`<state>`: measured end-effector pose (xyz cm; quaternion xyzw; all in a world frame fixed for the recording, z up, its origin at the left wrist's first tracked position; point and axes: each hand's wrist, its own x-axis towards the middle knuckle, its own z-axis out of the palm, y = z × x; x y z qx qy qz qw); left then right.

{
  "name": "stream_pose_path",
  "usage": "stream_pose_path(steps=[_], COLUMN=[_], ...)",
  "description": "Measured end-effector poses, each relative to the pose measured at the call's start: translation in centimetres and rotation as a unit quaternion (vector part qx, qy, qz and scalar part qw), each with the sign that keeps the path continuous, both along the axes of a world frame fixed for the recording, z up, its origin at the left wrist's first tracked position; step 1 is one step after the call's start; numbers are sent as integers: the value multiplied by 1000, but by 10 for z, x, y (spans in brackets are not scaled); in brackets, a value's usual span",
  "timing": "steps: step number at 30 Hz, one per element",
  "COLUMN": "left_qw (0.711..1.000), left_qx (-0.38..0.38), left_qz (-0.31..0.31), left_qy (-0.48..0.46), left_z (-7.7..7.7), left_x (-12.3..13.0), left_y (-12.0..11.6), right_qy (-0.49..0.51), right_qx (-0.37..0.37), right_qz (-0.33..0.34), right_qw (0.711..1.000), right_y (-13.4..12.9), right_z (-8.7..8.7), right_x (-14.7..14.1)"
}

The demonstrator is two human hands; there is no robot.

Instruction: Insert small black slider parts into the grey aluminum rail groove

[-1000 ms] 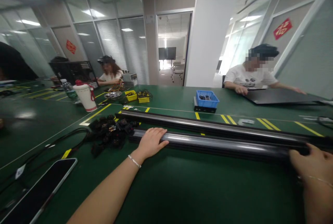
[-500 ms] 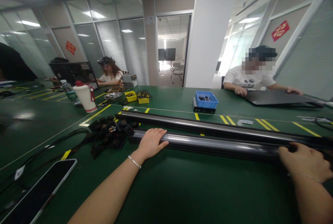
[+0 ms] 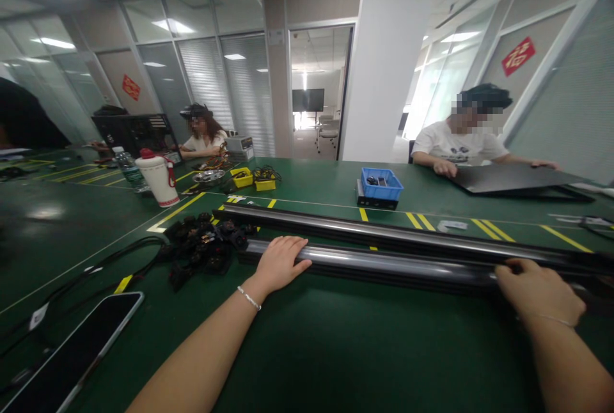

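Observation:
Two long dark metal rails with shiny rounded tops lie across the table, the near rail [image 3: 393, 264] in front of the far rail [image 3: 364, 226]. My left hand [image 3: 283, 261] rests over the near rail close to its left end, fingers curled over the far side and thumb along the top. At the right, my right hand [image 3: 540, 291] is closed around the same rail, its fingertips partly hidden. A heap of black parts with cables [image 3: 204, 243] sits just past the near rail's left end.
A phone [image 3: 79, 352] lies at the front left of the green table [image 3: 364, 349]. Farther back stand a white tumbler [image 3: 157, 179], a water bottle [image 3: 127, 170], yellow bins [image 3: 241, 177] and a blue basket [image 3: 381, 184]. A person [image 3: 472, 138] across the table holds a dark panel [image 3: 518, 178].
My right hand has slid left along the near rail. My left hand and both rails look unmoved. The person across the table has shifted the dark panel slightly.

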<state>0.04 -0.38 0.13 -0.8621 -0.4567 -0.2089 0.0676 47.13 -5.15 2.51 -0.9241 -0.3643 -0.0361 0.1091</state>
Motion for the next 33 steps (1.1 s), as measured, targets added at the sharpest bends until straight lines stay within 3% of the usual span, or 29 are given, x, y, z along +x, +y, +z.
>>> stream_pose_path(steps=[6,13,27,33], left_qw=[1000,1000,1000,1000], left_qx=[-5,-5,-4,4], left_qz=[0,-2,0,-6], left_qy=[4,-3,-2,8], left_z=[-1,-1,-2,0], left_x=[0,0,1,1], left_y=[1,1,2,0], right_qy=[-5,-16,-16,-24], right_qx=[-16,-40,-56,-33], right_qz=[14,86,89,130], right_qw=[1000,995,994,991], right_y=[2,7,9,11], right_z=[2,9,15,11], right_x=[-5,-30,-41,-52])
